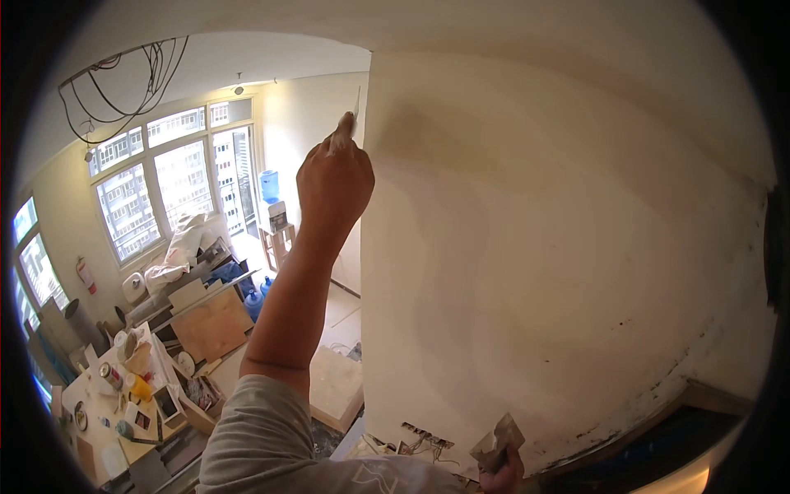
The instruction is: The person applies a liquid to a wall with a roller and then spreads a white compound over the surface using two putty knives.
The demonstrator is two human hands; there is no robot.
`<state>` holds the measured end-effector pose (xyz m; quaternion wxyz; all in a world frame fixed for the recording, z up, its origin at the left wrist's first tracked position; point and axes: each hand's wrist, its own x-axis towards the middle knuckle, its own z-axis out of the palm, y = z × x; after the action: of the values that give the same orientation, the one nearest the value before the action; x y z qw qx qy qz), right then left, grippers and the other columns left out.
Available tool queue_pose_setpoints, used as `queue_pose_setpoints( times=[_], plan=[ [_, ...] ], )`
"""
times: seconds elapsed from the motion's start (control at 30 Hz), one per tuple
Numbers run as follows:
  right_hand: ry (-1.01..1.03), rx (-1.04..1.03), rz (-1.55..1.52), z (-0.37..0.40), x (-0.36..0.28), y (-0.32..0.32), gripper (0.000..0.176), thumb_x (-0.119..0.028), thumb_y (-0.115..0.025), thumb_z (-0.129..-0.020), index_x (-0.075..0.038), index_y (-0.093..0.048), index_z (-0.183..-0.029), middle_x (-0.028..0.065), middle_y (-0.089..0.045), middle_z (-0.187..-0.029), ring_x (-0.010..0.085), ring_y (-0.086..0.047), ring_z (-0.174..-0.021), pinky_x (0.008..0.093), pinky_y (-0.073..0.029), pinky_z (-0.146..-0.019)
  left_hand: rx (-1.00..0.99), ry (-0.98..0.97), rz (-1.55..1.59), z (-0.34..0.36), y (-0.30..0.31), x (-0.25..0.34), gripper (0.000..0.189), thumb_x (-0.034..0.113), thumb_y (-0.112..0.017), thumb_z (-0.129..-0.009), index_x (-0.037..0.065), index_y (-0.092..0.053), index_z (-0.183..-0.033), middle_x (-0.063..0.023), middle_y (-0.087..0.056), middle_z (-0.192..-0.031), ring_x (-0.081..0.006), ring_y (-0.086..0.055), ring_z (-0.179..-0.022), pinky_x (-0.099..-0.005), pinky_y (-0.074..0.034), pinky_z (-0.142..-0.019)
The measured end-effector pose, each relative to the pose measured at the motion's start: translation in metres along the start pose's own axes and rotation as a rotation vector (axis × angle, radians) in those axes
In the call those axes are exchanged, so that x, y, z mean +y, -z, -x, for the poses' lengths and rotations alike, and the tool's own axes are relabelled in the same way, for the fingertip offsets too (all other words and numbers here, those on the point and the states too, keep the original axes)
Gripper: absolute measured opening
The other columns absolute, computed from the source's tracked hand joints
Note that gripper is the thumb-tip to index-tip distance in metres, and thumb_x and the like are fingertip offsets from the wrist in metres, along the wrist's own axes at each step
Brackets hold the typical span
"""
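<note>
My left hand [336, 177] is raised high beside the vertical edge of a pale plastered wall [510, 272]. Its fingers are closed round the handle of a putty knife [357, 103], whose thin blade shows almost edge-on and points up along the corner; whether it touches the wall cannot be told. Whitish residue marks the fingers. Low at the right, my right hand [504, 473], partly cut off by the frame, grips a second putty knife [497, 440] with a broad, smeared blade, held near the wall. Darker, damp-looking patches [436, 136] spread over the wall's upper left.
Loose black cables [136, 99] hang from the ceiling. To the left, a cluttered table [86, 424] holds cans and tools, near a wooden board [212, 325] and blue water bottles [253, 303]. Exposed wires [426, 445] stick out low on the wall.
</note>
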<state>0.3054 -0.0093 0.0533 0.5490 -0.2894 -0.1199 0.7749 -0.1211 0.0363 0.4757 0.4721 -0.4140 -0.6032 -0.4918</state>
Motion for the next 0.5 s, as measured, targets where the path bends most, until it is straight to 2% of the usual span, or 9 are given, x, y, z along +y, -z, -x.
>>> queue_pose_setpoints(
  times=[0.03, 0.07, 0.1, 0.17, 0.3, 0.37, 0.4, 0.47, 0.5],
  plan=[
    [-0.028, -0.061, 0.009, -0.003, -0.003, 0.004, 0.027, -0.032, -0.05, -0.103, -0.012, -0.067, -0.108, 0.0011, -0.049, -0.064, 0.0149, -0.045, -0.058, 0.0469, -0.049, -0.083, -0.052, 0.063, -0.034, -0.002, -0.002, 0.0, 0.037, 0.007, -0.055, -0.088, -0.002, -0.065, -0.122, -0.0164, -0.074, -0.101, -0.0312, -0.07, -0.09, -0.0395, -0.058, -0.079],
    [-0.053, -0.12, 0.016, -0.006, -0.005, 0.009, 0.03, -0.034, -0.049, -0.104, -0.011, -0.067, -0.111, 0.0047, -0.057, -0.07, 0.0175, -0.053, -0.064, 0.0507, -0.049, -0.088, -0.05, 0.07, -0.015, -0.004, -0.008, 0.001, 0.039, 0.008, -0.052, -0.088, -0.003, -0.063, -0.124, -0.0204, -0.072, -0.102, -0.034, -0.07, -0.091, -0.0419, -0.057, -0.08],
    [-0.023, -0.124, 0.042, -0.004, -0.005, 0.003, 0.031, -0.033, -0.052, -0.1, -0.01, -0.064, -0.118, 0.0049, -0.059, -0.09, 0.0206, -0.055, -0.083, 0.0503, -0.049, -0.091, -0.057, 0.057, 0.004, -0.004, -0.018, 0.002, 0.041, 0.01, -0.052, -0.088, -0.003, -0.063, -0.126, -0.022, -0.072, -0.103, -0.036, -0.07, -0.091, -0.0437, -0.057, -0.081],
    [0.048, -0.124, 0.088, 0.0, -0.004, -0.011, 0.045, -0.031, -0.059, -0.094, -0.01, -0.056, -0.134, 0.0052, -0.063, -0.129, 0.0268, -0.059, -0.12, 0.0495, -0.049, -0.097, -0.073, 0.025, 0.054, -0.003, -0.039, 0.012, 0.043, 0.013, -0.053, -0.088, -0.002, -0.061, -0.128, -0.0252, -0.07, -0.104, -0.04, -0.069, -0.09, -0.0471, -0.056, -0.083],
    [0.096, -0.166, 0.041, 0.005, 0.001, -0.03, 0.043, -0.029, -0.06, -0.093, -0.01, -0.057, -0.132, 0.0052, -0.065, -0.123, 0.0265, -0.062, -0.113, 0.0487, -0.051, -0.093, -0.078, -0.041, 0.193, 0.02, -0.033, 0.085, 0.045, 0.013, -0.056, -0.084, -0.005, -0.062, -0.125, -0.0233, -0.069, -0.101, -0.0391, -0.068, -0.09, -0.0462, -0.056, -0.084],
    [0.083, -0.167, 0.037, 0.004, 0.004, -0.024, 0.043, -0.028, -0.06, -0.093, -0.01, -0.057, -0.131, 0.0058, -0.066, -0.122, 0.0265, -0.063, -0.112, 0.0481, -0.052, -0.093, 0.027, -0.144, 0.248, 0.038, -0.039, 0.126, 0.047, 0.013, -0.058, -0.083, -0.005, -0.061, -0.126, -0.024, -0.068, -0.107, -0.0388, -0.067, -0.092, -0.0462, -0.056, -0.082],
    [0.08, -0.162, 0.04, 0.007, 0.003, -0.023, 0.042, -0.029, -0.06, -0.093, -0.01, -0.058, -0.131, 0.0058, -0.066, -0.121, 0.0262, -0.063, -0.111, 0.0476, -0.052, -0.092, -0.023, -0.153, 0.262, 0.045, -0.037, 0.147, 0.048, 0.014, -0.058, -0.084, -0.006, -0.06, -0.127, -0.0243, -0.067, -0.112, -0.0385, -0.065, -0.096, -0.0461, -0.056, -0.081],
    [0.075, -0.16, 0.049, 0.011, 0.002, -0.03, 0.041, -0.029, -0.06, -0.093, -0.01, -0.059, -0.129, 0.0056, -0.066, -0.12, 0.0256, -0.064, -0.11, 0.0465, -0.052, -0.09, -0.033, -0.221, 0.275, 0.057, -0.035, 0.187, 0.049, 0.013, -0.058, -0.085, -0.008, -0.058, -0.129, -0.0285, -0.064, -0.116, -0.0394, -0.063, -0.096, -0.0463, -0.056, -0.08],
    [0.091, -0.146, 0.052, 0.012, 0.002, -0.033, 0.04, -0.029, -0.06, -0.094, -0.01, -0.059, -0.129, 0.0054, -0.067, -0.119, 0.0255, -0.064, -0.109, 0.0461, -0.052, -0.089, -0.069, -0.272, 0.328, 0.059, -0.029, 0.205, 0.051, 0.012, -0.057, -0.085, -0.012, -0.055, -0.13, -0.0335, -0.061, -0.118, -0.0411, -0.062, -0.094, -0.0466, -0.056, -0.079]
  ],
)
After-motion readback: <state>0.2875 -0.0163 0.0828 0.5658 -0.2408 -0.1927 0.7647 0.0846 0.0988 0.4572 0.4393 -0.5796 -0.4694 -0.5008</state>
